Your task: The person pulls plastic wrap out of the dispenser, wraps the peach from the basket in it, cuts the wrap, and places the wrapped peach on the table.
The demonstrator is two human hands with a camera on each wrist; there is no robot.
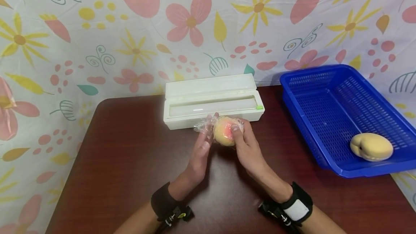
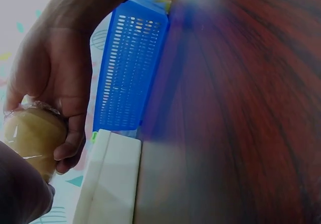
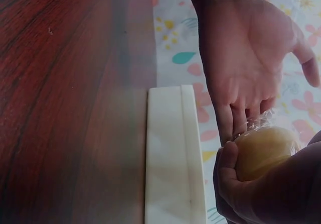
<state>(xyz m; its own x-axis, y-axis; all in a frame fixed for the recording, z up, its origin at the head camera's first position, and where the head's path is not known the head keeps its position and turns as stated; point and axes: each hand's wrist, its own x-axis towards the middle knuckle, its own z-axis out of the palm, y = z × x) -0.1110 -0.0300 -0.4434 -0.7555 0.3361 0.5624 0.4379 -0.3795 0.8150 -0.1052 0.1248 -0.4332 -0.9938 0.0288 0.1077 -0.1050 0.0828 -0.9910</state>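
My right hand (image 1: 249, 151) grips a yellow-and-pink peach (image 1: 222, 133) wrapped in clear plastic film, thumb on its near side and fingers curled round it. Bunched film (image 1: 202, 124) sticks out on the peach's left. There my left hand (image 1: 198, 156) touches the film with fingers straight. In the right wrist view the left palm (image 3: 246, 58) faces the camera, its fingertips partly hidden behind the wrapped peach (image 3: 263, 151). Just behind both hands stands a white cling film box (image 1: 212, 116), its lid raised and a roll inside.
A blue plastic basket (image 1: 307, 133) stands at the right of the dark wooden table (image 1: 130, 176). In it lies a pale yellow, creased fruit (image 1: 372, 147). A green slider (image 1: 259, 107) sits at the box's right end. Flowered cloth (image 1: 191, 57) hangs behind the table.
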